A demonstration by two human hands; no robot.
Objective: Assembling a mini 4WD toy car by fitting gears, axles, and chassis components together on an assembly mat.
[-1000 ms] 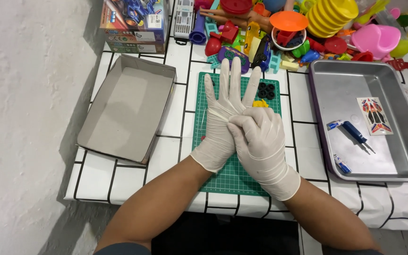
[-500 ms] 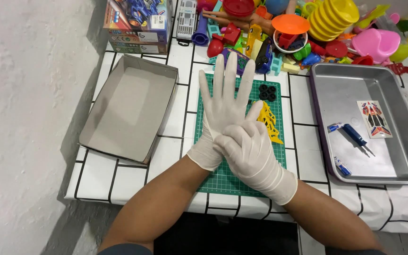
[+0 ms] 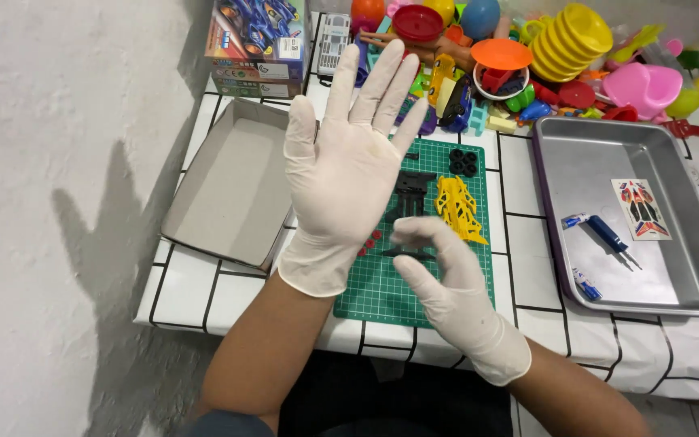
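Note:
Both my hands wear white latex gloves. My left hand (image 3: 345,166) is raised palm up over the green cutting mat (image 3: 382,295), fingers spread wide, holding nothing. My right hand (image 3: 442,279) hovers lower, just right of the left wrist, fingers curled loosely with nothing in them. On the mat lie a yellow plastic frame (image 3: 456,209), a black chassis part (image 3: 411,193), several small black wheels (image 3: 463,162) and tiny red pieces (image 3: 370,240).
An empty grey cardboard box lid (image 3: 232,190) sits left of the mat. A metal tray (image 3: 600,162) on the right holds a blue screwdriver (image 3: 604,233), a sticker sheet (image 3: 641,209) and a small blue item (image 3: 584,283). Colourful plastic toys (image 3: 527,57) and a toy-car box (image 3: 256,36) crowd the back.
My right hand has let go of the left hand's glove and dropped back toward me. The left hand has lifted and spread, uncovering the parts on the mat.

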